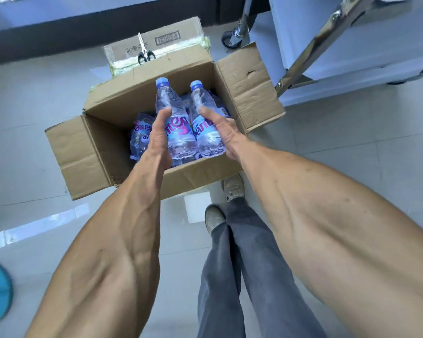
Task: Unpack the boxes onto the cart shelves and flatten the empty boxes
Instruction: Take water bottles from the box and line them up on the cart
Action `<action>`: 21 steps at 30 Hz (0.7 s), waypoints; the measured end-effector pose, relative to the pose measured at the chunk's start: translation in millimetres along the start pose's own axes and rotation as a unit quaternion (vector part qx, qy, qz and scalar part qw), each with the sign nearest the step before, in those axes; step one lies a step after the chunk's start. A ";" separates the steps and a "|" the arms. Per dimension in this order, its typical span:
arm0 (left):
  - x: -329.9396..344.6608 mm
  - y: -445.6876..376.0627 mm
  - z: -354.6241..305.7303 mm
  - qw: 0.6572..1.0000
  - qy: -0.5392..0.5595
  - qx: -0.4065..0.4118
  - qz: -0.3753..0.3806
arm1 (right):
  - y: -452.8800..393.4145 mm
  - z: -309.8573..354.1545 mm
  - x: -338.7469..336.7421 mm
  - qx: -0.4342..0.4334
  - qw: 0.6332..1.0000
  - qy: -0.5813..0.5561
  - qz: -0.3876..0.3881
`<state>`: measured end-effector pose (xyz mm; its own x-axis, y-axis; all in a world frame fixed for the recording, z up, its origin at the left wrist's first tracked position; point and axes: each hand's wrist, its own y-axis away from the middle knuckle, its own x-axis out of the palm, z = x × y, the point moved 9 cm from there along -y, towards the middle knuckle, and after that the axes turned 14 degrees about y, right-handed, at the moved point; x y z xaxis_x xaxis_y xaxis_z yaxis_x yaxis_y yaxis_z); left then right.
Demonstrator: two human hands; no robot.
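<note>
From the head camera: our left hand grips one bottle, our right hand another, both raised above the open box. We judge firm mid-label grips best before swinging toward the cart.

Just one camera, up on the person's head, pointing steeply down and slightly forward: forearms fill the lower frame, open box mid-frame, cart upper right.
</note>
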<state>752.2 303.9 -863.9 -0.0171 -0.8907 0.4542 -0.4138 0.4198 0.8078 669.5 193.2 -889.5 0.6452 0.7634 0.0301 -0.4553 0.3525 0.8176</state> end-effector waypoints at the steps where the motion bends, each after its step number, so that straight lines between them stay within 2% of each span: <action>1: 2.2 5.8 6.8 1.000 -0.005 -0.001 0.003 | 5.0 -1.9 -6.7 -0.015 1.000 0.011 -0.001; 5: 13.7 25.5 34.6 1.000 -0.017 0.014 0.008 | 24.0 -10.3 -34.3 -0.043 0.999 -0.003 0.012; 11: 47.5 49.3 91.8 0.997 -0.067 0.045 0.021 | 55.9 -24.8 -105.6 -0.032 0.999 0.002 0.044; 13: 65.3 59.6 110.0 0.994 -0.091 0.067 0.013 | 69.0 -26.7 -137.9 -0.032 0.999 0.006 0.021; 17: 118.5 82.0 154.3 0.978 -0.181 0.106 -0.013 | 101.5 -28.0 -220.6 -0.051 0.996 0.031 -0.073; 21: 171.4 93.7 215.8 0.974 -0.181 0.135 0.011 | 125.3 -30.8 -306.8 -0.104 0.987 0.022 -0.122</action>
<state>514.0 153.0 -791.4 -0.3292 -0.9054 0.2681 -0.6331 0.4223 0.6487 395.6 19.8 -814.0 0.7265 0.6626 -0.1821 -0.4083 0.6293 0.6612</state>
